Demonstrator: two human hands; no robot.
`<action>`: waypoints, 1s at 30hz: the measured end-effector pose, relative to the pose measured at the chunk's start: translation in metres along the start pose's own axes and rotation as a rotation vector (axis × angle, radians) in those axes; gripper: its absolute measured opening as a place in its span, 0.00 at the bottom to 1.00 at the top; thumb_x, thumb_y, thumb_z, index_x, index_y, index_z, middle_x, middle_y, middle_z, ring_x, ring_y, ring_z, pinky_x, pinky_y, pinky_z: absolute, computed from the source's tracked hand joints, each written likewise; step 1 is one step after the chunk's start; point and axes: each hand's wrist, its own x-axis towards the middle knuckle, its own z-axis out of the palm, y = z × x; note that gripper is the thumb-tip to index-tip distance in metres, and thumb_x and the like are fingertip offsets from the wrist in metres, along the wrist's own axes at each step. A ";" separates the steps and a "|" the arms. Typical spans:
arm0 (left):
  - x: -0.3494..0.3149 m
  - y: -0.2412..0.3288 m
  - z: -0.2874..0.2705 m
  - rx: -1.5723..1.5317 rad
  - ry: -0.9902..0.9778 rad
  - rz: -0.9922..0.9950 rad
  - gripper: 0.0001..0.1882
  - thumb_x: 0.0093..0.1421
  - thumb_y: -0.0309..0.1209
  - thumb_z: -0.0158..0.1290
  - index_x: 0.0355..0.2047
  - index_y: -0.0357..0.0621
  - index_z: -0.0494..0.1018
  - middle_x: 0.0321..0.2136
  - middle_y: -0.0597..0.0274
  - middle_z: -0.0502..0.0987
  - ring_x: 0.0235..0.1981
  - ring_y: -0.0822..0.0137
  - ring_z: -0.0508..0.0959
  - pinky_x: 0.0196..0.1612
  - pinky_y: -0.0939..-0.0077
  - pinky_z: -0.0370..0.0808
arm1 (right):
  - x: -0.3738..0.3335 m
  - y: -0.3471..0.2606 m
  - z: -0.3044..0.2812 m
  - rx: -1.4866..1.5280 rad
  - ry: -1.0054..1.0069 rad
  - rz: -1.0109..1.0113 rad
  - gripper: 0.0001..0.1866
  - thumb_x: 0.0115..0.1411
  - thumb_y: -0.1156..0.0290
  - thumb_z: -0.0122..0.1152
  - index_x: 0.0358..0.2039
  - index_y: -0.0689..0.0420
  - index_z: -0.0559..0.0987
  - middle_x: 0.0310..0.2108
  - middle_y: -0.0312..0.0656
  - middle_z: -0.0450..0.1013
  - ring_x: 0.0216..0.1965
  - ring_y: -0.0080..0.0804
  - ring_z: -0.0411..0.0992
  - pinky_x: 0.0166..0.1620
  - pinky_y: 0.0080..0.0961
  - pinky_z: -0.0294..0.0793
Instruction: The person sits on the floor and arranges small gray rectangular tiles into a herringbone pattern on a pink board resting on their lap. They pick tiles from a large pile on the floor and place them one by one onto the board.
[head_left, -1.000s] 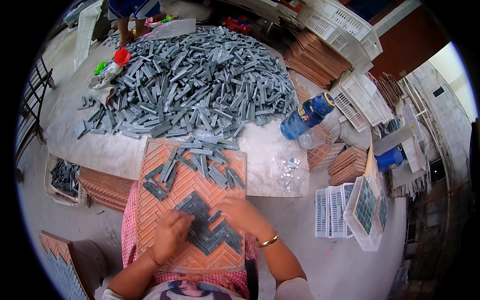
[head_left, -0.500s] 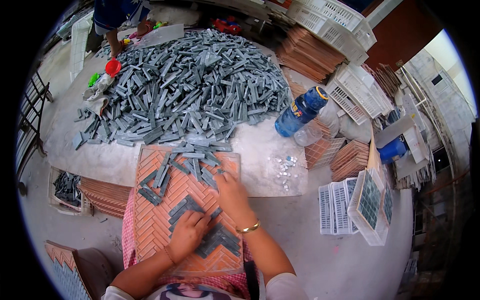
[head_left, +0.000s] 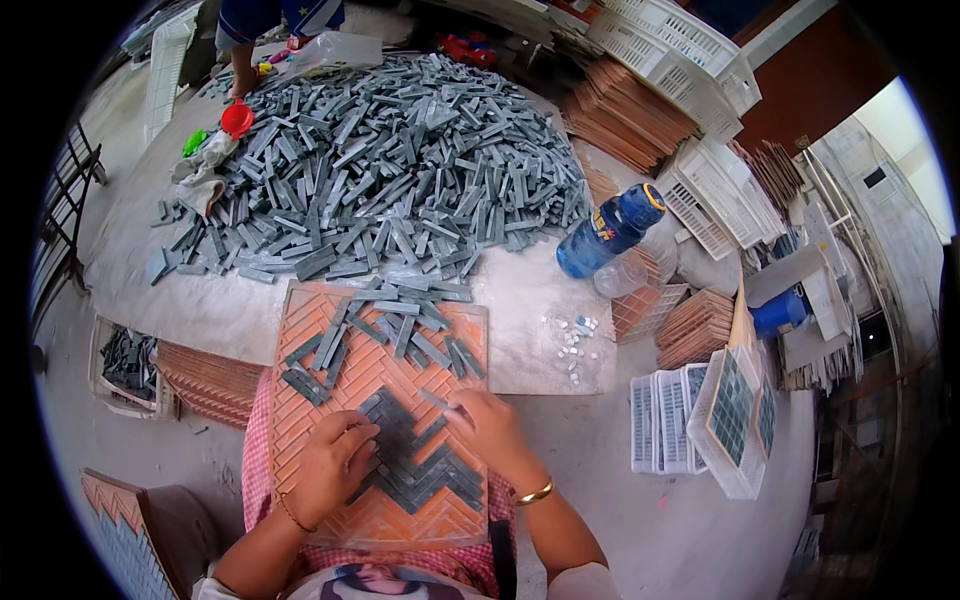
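Note:
An orange herringbone-grooved board (head_left: 300,460) rests across my lap, its far end at the table edge. Dark grey stone strips (head_left: 400,445) fill part of its grooves in a zigzag. Between the thumb and fingers of my right hand (head_left: 490,430) is a grey tile strip (head_left: 434,399), held just above the board. My left hand (head_left: 335,460) is at the left side of the laid strips, fingers curled toward the thumb; whether anything is in them is hidden. Loose strips (head_left: 335,340) lie on the board's far half.
A big heap of grey strips (head_left: 400,170) covers the table (head_left: 200,310). To its right stand a blue bottle (head_left: 605,235) and small white chips (head_left: 577,345). White crates (head_left: 660,420) and stacked orange boards (head_left: 630,110) are at the right. Another person's leg (head_left: 243,70) shows behind the heap.
My right hand has come back from the loose strips toward me, now with a strip in its fingers. My left hand has moved left, off the laid strips.

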 end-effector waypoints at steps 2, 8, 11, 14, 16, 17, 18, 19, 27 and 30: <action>-0.009 -0.008 -0.002 -0.018 0.025 -0.018 0.13 0.48 0.17 0.57 0.36 0.38 0.75 0.35 0.54 0.74 0.37 0.52 0.76 0.40 0.64 0.74 | -0.012 0.009 -0.004 0.090 -0.035 -0.175 0.08 0.52 0.73 0.62 0.34 0.58 0.76 0.33 0.44 0.76 0.41 0.41 0.73 0.41 0.35 0.74; -0.020 0.008 0.006 -0.053 -0.076 -0.023 0.12 0.48 0.17 0.57 0.35 0.38 0.76 0.33 0.55 0.75 0.34 0.53 0.77 0.37 0.66 0.75 | -0.017 0.020 -0.002 0.096 -0.200 -0.300 0.09 0.51 0.77 0.61 0.35 0.58 0.77 0.36 0.41 0.75 0.42 0.41 0.73 0.45 0.32 0.72; -0.026 0.016 0.026 -0.053 -0.123 0.042 0.11 0.48 0.19 0.57 0.34 0.38 0.76 0.33 0.55 0.75 0.33 0.53 0.77 0.36 0.65 0.75 | -0.020 0.023 -0.008 0.085 -0.236 -0.280 0.10 0.49 0.77 0.63 0.35 0.57 0.80 0.38 0.41 0.76 0.43 0.40 0.74 0.47 0.32 0.73; -0.027 0.020 0.034 -0.048 -0.163 0.054 0.11 0.49 0.20 0.57 0.34 0.38 0.76 0.33 0.56 0.75 0.32 0.54 0.76 0.35 0.65 0.74 | -0.020 0.016 -0.017 0.122 -0.247 -0.199 0.09 0.50 0.78 0.63 0.34 0.57 0.79 0.39 0.41 0.74 0.44 0.39 0.73 0.46 0.31 0.72; -0.025 0.021 0.040 -0.032 -0.158 0.068 0.11 0.49 0.21 0.57 0.36 0.38 0.76 0.33 0.56 0.75 0.32 0.54 0.75 0.35 0.65 0.74 | -0.018 0.022 -0.014 0.116 -0.234 -0.254 0.09 0.50 0.78 0.62 0.34 0.57 0.79 0.39 0.41 0.73 0.43 0.40 0.72 0.46 0.31 0.72; -0.025 0.021 0.042 -0.021 -0.157 0.071 0.12 0.49 0.21 0.57 0.36 0.39 0.77 0.33 0.56 0.75 0.32 0.55 0.75 0.36 0.65 0.74 | -0.018 0.025 -0.011 0.117 -0.230 -0.284 0.09 0.50 0.78 0.62 0.34 0.57 0.79 0.39 0.41 0.73 0.43 0.40 0.72 0.45 0.31 0.72; -0.023 0.022 0.043 -0.019 -0.163 0.074 0.12 0.49 0.21 0.57 0.37 0.39 0.76 0.34 0.56 0.75 0.32 0.55 0.75 0.36 0.65 0.74 | -0.019 0.026 -0.012 0.118 -0.231 -0.273 0.09 0.50 0.78 0.62 0.34 0.57 0.79 0.39 0.41 0.73 0.43 0.40 0.72 0.45 0.30 0.72; -0.021 0.024 0.045 -0.018 -0.169 0.076 0.13 0.49 0.21 0.57 0.37 0.39 0.76 0.34 0.57 0.75 0.33 0.55 0.75 0.36 0.65 0.74 | -0.020 0.027 -0.014 0.118 -0.233 -0.263 0.09 0.50 0.78 0.63 0.34 0.57 0.79 0.39 0.41 0.73 0.43 0.40 0.72 0.45 0.30 0.72; -0.014 0.022 0.061 0.032 -0.205 0.109 0.17 0.49 0.21 0.55 0.41 0.37 0.75 0.36 0.56 0.74 0.36 0.56 0.74 0.40 0.65 0.73 | -0.009 0.043 -0.020 0.151 -0.297 -0.207 0.06 0.55 0.73 0.61 0.34 0.58 0.78 0.33 0.43 0.71 0.35 0.44 0.71 0.40 0.32 0.71; -0.007 0.023 0.068 0.131 -0.198 0.164 0.19 0.48 0.22 0.56 0.43 0.36 0.74 0.40 0.56 0.73 0.41 0.56 0.73 0.44 0.65 0.71 | -0.005 0.040 -0.020 0.156 -0.255 -0.135 0.06 0.55 0.72 0.60 0.33 0.58 0.77 0.32 0.44 0.70 0.34 0.45 0.71 0.38 0.33 0.71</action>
